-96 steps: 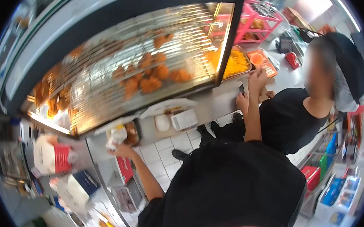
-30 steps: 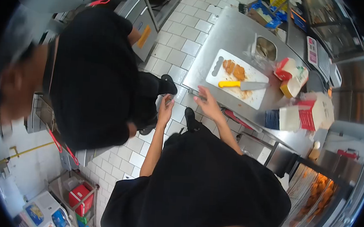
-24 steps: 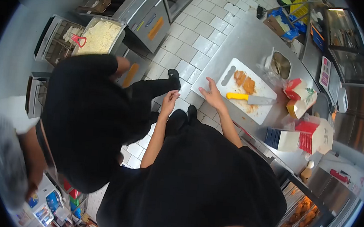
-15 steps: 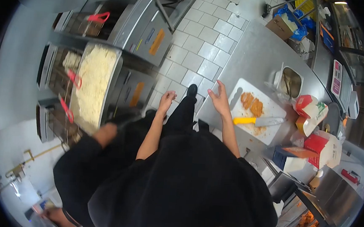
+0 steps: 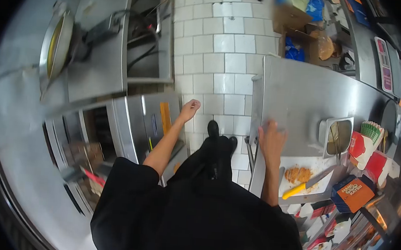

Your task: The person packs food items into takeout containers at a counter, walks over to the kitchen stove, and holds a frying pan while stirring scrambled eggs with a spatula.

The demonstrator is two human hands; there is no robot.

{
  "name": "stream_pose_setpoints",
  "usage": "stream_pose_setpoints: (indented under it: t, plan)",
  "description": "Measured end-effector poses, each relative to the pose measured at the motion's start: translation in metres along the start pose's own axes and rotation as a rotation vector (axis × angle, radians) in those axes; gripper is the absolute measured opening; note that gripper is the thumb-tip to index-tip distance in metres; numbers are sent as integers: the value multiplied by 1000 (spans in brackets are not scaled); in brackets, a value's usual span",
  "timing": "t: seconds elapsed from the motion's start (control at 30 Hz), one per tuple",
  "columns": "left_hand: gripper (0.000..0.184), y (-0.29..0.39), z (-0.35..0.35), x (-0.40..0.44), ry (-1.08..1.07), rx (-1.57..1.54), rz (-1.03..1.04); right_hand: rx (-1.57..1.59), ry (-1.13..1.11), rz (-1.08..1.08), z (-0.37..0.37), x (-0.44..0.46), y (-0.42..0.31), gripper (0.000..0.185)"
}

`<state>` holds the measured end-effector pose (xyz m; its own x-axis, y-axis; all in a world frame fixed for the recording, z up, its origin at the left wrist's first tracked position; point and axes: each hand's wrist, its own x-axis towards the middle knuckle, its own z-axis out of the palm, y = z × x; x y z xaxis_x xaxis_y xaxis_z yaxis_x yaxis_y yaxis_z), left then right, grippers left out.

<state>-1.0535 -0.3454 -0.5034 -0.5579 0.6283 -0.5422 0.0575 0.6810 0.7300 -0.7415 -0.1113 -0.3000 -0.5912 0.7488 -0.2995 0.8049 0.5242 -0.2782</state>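
My left hand (image 5: 191, 109) hangs in the air over the tiled floor, its fingers loosely curled and nothing visible in it. On the other side, my right hand (image 5: 272, 138) is over the near-left edge of the steel counter, fingers spread and slightly blurred; whether it touches the metal I cannot tell. Just below that hand lies a white cutting board (image 5: 316, 163). On the board are a sliced piece of breaded fried cutlet (image 5: 298, 175) and a knife (image 5: 309, 184) with a yellow handle.
A steel container (image 5: 323, 133) with tongs in it sits in the steel counter (image 5: 300, 95). Food boxes (image 5: 353, 193) stand at the right, and a scale (image 5: 384, 63) is farther back. Fryers (image 5: 130, 125) line the left side. Between them runs the tiled floor (image 5: 214, 65).
I have moved forward along the aisle, and the cutting board now sits lower in view. The breading tray and the other person at the left are out of view. Both hands stay without objects.
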Motion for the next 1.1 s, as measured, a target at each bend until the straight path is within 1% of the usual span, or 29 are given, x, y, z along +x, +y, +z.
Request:
stream_pose_setpoints:
  t: [0.1, 0.17, 0.2, 0.23, 0.27, 0.3, 0.33, 0.37, 0.4, 0.43, 0.47, 0.5, 0.53, 0.57, 0.6, 0.63, 0.67, 0.7, 0.73, 0.83, 0.9, 0.93, 0.97, 1.0, 1.03, 1.07, 1.1]
  plan:
    - [31, 61, -22, 112, -57, -20, 81, -83, 149, 32, 12, 6, -3, 40]
    - [30, 110, -35, 171, -100, 1, 146, -109, -49, 166, -8, 18, -19, 43]
    - [31, 136, -47, 195, -190, 77, 247, -44, -122, 237, -20, 26, -28, 42]
    - [32, 148, -56, 227, -247, 77, 310, 19, -181, 298, -32, 43, -35, 42]
    - [34, 153, -61, 259, -300, 75, 371, 45, -298, 330, -38, 65, -35, 38]
    - [38, 160, -72, 286, -317, 154, 338, 71, -426, 362, -42, 84, -33, 38]
    - [41, 158, -88, 312, -329, 239, 304, 167, -585, 274, -44, 103, -26, 41]
    - [52, 130, -95, 351, -332, 347, 336, 262, -721, 169, -62, 152, -36, 47]
    - [58, 101, -106, 388, -350, 321, 242, 349, -704, 206, -75, 208, -47, 51]
    - [62, 141, -138, 394, -435, 364, 94, 438, -712, 246, -97, 257, -71, 56]
    - [66, 134, -157, 415, -464, 314, -95, 448, -669, 139, -114, 325, -96, 59]
    - [75, 125, -173, 430, -435, 294, -110, 409, -561, 108, -133, 389, -121, 60]
    - [80, 164, -203, 433, -511, 218, -225, 427, -384, -17, -138, 451, -143, 60]
    - [85, 204, -230, 428, -587, 130, -342, 485, -367, -65, -163, 515, -172, 58]
    - [87, 229, -245, 431, -464, -15, -473, 543, -348, -121, -189, 583, -200, 55]
    - [90, 251, -260, 437, -337, -161, -601, 578, -321, -246, -185, 653, -212, 41]
    - [87, 274, -281, 456, -338, -325, -597, 594, -238, -386, -177, 720, -223, 25]
    - [85, 294, -302, 474, -338, -490, -596, 704, -277, -430, -177, 790, -238, 25]
    - [83, 306, -320, 491, -339, -653, -597, 816, -325, -467, -177, 853, -254, 31]
    - [73, 300, -357, 593, -286, -420, -564, 588, -330, -518, -194, 1035, -306, 39]
    - [69, 256, -363, 667, -265, -278, -528, 570, -342, -474, -143, 1153, -300, 39]
    - [70, 291, -390, 711, -220, -402, -581, 564, -329, -457, -129, 1209, -307, 39]
    - [71, 327, -418, 756, -169, -529, -631, 741, -511, -171, -137, 1236, -319, 38]
    - [72, 367, -447, 800, -112, -652, -678, 817, -613, -55, -111, 1275, -310, 48]
    - [74, 383, -472, 864, -163, -739, -659, 874, -696, -190, -78, 1311, -288, 40]
    - [77, 394, -483, 912, -226, -830, -656, 669, -689, 245, -126, 1297, -326, 53]
    - [79, 410, -491, 945, -291, -920, -666, 346, -676, 238, -125, 1312, -343, 65]
